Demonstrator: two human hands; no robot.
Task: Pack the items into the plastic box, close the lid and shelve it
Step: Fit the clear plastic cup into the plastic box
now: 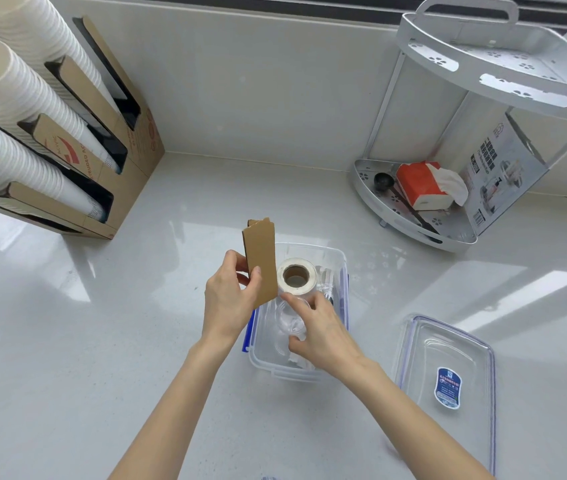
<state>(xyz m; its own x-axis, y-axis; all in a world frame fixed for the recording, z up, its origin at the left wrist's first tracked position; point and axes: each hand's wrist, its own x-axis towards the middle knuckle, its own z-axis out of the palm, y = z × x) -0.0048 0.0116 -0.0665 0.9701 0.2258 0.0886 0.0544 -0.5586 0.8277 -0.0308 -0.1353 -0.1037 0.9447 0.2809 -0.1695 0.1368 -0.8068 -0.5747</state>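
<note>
A clear plastic box (339, 268) with blue latches stands open on the counter in front of me. A white roll with a brown core (296, 277) stands in its far half, with clear plastic pieces around it. My left hand (230, 299) holds a flat brown cardboard piece (262, 261) upright over the box's left edge. My right hand (320, 332) is inside the box, with its fingers around a clear plastic item (287, 322) that is hard to make out. The clear lid (446, 375), with a blue label, lies flat to the right of the box.
A cardboard dispenser (126, 168) with stacks of white paper cups (15, 109) leans at the far left. A white two-tier corner shelf (448, 216) stands at the far right; its lower tier holds a red tissue pack (420, 185), a black scoop and a printed box.
</note>
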